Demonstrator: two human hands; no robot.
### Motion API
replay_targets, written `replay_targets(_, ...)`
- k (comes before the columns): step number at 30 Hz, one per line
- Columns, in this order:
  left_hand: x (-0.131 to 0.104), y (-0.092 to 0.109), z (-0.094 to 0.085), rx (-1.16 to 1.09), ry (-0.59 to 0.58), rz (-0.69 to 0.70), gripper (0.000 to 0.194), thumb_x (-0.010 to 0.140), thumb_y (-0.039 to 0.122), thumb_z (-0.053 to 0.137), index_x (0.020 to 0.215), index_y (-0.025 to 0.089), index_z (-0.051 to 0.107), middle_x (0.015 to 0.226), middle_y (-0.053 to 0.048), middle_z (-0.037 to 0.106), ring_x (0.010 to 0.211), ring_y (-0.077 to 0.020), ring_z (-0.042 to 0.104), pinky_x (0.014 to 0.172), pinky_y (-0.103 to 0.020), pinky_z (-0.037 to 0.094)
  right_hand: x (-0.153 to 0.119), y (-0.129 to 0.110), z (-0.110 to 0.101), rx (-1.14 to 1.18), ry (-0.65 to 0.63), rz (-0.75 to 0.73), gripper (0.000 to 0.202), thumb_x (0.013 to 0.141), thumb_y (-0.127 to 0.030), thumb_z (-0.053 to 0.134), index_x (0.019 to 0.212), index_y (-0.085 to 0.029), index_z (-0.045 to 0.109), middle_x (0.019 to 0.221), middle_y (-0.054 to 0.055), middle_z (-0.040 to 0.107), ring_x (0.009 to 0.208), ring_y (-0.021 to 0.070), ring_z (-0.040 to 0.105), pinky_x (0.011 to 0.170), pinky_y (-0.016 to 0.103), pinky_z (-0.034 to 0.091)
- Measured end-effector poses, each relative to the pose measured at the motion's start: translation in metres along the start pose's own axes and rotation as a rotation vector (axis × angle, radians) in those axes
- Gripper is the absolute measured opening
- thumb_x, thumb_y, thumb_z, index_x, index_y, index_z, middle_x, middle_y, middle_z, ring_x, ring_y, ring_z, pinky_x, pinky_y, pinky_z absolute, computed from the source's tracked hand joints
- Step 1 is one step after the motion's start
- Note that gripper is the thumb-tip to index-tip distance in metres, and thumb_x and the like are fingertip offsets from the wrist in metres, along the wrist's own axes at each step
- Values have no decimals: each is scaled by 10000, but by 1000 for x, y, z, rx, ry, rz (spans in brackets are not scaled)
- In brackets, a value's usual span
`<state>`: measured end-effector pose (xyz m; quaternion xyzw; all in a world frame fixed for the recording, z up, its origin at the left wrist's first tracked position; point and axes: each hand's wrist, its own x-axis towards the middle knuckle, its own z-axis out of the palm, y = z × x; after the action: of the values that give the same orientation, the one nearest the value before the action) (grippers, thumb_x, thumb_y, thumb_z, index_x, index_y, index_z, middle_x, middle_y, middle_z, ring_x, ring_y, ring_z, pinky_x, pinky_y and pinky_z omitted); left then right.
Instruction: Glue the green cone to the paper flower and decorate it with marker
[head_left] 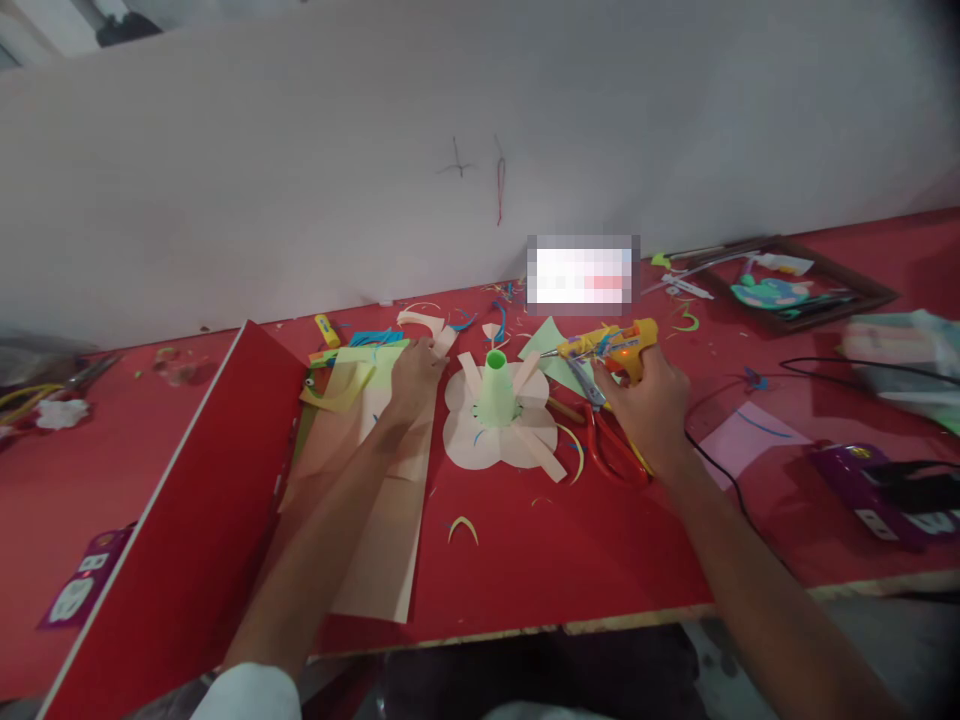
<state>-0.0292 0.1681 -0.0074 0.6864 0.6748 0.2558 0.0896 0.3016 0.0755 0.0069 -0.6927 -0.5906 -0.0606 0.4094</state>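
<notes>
My right hand (649, 400) grips a yellow-and-orange hot glue gun (607, 345), its metal nozzle pointing left. Just left of that tip stands a pale green paper cone (496, 392), its open narrow end up, on a cream petal-shaped paper base (466, 445). Peach paper strips (544, 455) lie flat on the base, spreading out from the cone. To the left, my left hand (420, 380) is closed over the layered sheets, its fingertips pinching a short peach paper strip (445, 343); the fingers are partly hidden.
Peach and green paper sheets (382, 560) lie at left beside a red upright divider (187, 510). Red-handled pliers (611, 450) lie under my right hand. Paper scraps, a pink sheet (750, 440), a purple box (874, 500), a black cord and a framed tray (847, 300) occupy the right.
</notes>
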Motion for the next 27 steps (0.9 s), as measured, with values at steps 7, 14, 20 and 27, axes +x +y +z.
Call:
replay_targets(7, -17, -8, -20, -366, 86, 51, 186, 879, 302, 673, 770, 210, 552, 706, 17, 552, 652, -139, 492, 626, -263, 384, -13, -1, -4, 194, 69, -86, 388, 777, -582, 704, 751, -254, 499, 578, -24, 529, 515, 168, 491, 561, 319, 425)
replay_targets(14, -61, -8, -43, -860, 26, 97, 285, 918, 473, 699, 872, 192, 686, 905, -43, 646, 829, -152, 613, 734, -272, 515, -28, -11, -4, 260, -92, -527, 202, 848, -419, 684, 894, -226, 646, 697, 19, 652, 631, 193, 624, 614, 320, 480)
replay_targets(20, -79, -33, -41, -610, 205, 208, 157, 855, 394, 782, 853, 238, 798, 1061, -69, 627, 909, -162, 584, 689, -265, 469, -40, -34, -13, 143, -152, -885, 91, 986, -279, 628, 1018, -204, 669, 895, 59, 760, 792, 190, 709, 720, 311, 509)
replay_targets(27, -89, -31, -39, -673, 248, 160, 180, 883, 402, 760, 843, 228, 789, 774, -20, 585, 664, -120, 538, 555, -253, 401, -48, -47, -5, -79, -130, -864, 137, 1026, -203, 572, 1040, -154, 699, 873, 75, 778, 726, 181, 690, 654, 328, 443)
